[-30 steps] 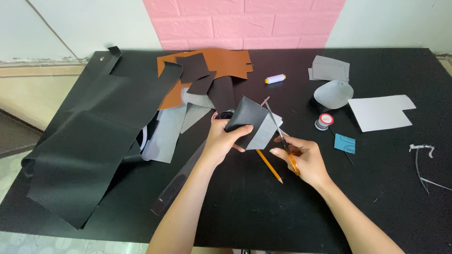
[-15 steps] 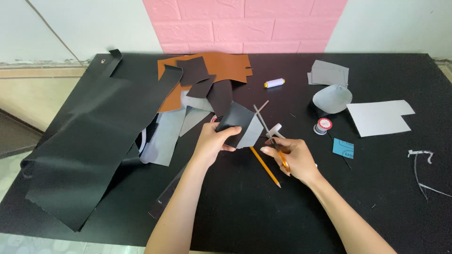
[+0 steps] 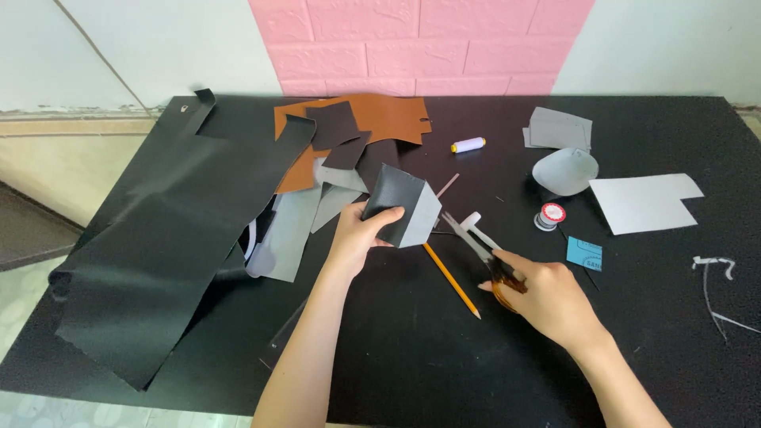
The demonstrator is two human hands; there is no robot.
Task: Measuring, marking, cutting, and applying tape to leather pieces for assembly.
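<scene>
A small craft workspace, likely set up in a home: a black table [image 3: 412, 372] pushed against a white wall with a pink brick-pattern panel [image 3: 420, 43]. Strewn over it are black leather [image 3: 158, 238], a brown sheet [image 3: 380, 119], grey offcuts [image 3: 289, 230], paper patterns [image 3: 642, 202], a thread spool [image 3: 468, 145], a pencil [image 3: 450, 279] and scissors [image 3: 476, 242].
</scene>
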